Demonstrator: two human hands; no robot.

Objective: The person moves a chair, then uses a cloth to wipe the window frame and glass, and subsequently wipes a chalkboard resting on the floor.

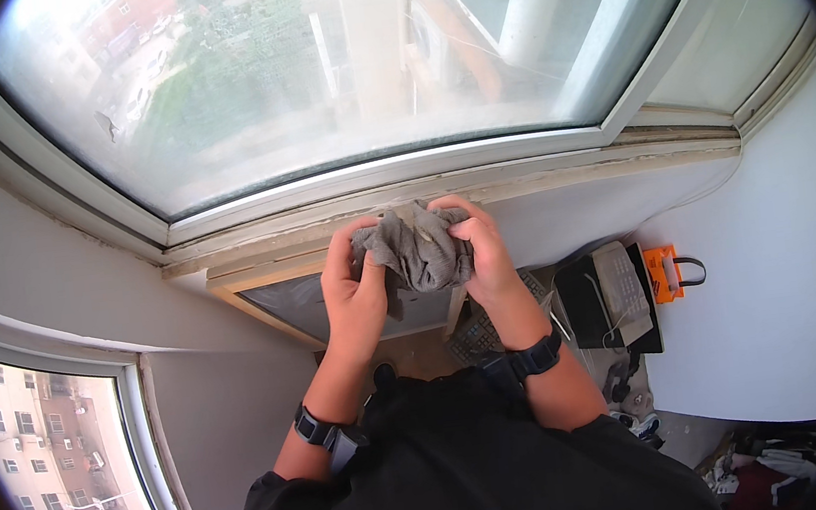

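A crumpled grey cloth (419, 250) is bunched between my two hands, just below the ledge of the window frame (383, 171). My left hand (351, 273) grips its left side, thumb towards the front. On the right side, my right hand (481, 247) pinches the cloth with thumb and curled fingers. Some fingertips are hidden behind the folds. Above the hands stands a large window pane (267, 82) with a hazy, streaked surface. A strap with a dark device is on each wrist.
Below the ledge leans a wood-framed board (285, 303). To the right are keyboards (474, 334), a black box-like item (583, 303) and an orange bag (663, 275) with a dark handle. Clothes (772, 466) lie at the lower right. A second window (60, 446) is at the left.
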